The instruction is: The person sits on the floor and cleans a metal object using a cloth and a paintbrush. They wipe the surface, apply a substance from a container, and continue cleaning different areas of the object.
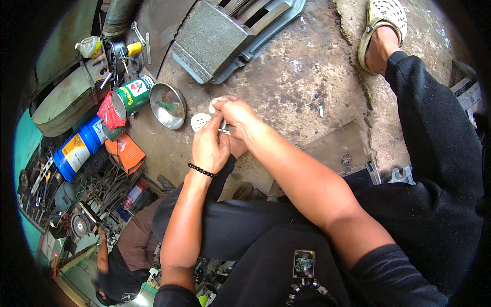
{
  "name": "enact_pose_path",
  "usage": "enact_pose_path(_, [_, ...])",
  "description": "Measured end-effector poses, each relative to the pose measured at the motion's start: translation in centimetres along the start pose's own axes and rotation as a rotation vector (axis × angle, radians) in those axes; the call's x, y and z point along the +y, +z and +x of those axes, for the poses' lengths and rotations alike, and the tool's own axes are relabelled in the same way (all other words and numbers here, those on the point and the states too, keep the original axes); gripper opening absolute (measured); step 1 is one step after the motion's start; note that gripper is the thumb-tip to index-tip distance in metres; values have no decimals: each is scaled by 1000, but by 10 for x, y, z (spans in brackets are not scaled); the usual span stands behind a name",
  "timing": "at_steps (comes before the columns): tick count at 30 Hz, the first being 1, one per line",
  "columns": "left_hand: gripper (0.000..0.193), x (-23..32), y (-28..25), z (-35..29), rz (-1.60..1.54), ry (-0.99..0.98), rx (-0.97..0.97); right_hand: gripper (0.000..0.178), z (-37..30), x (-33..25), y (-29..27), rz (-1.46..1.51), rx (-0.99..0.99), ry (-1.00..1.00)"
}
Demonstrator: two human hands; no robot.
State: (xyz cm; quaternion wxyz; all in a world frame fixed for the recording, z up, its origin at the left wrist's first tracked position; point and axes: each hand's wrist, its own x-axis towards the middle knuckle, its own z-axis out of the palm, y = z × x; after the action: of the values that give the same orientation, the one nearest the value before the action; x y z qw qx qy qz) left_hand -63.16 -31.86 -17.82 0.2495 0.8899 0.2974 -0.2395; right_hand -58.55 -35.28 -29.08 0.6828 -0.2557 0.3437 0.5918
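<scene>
silvery: pinched a small metal-looking part (223, 124) between the curled left hand (210, 148) and right hand (235, 115), just right of the steel bowl (178, 117); seemed light, stiff, perhaps slippery; invited a fingertip hold at its sides.

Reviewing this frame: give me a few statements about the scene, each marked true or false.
1. The hands are held far apart. False: the left hand and right hand are close together.
2. A metal bowl lies to the left of the hands. True.
3. A bead bracelet is worn on the right wrist. False: the black bead bracelet is on the left wrist.
4. A grey vise shows at the top of the picture. True.
5. The large bucket at the left is red. False: the bucket is blue.
</scene>
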Motion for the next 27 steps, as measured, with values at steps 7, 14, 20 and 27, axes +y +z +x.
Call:
enact_pose_path(7, [37,16,-9,-11,-75,101,-220,44,65,-15,-52,-379,285,-314])
enact_pose_path(14, [38,7,-20,-28,-104,108,-196,34,112,-42,-28,-571,602,-575])
enact_pose_path(20, [38,-5,-16,-41,-181,51,-260,27,105,-66,-19,-611,740,-755])
enact_pose_path(27, [39,-13,-16,-50,-222,55,-231,23,109,-66,-15,-595,775,-890])
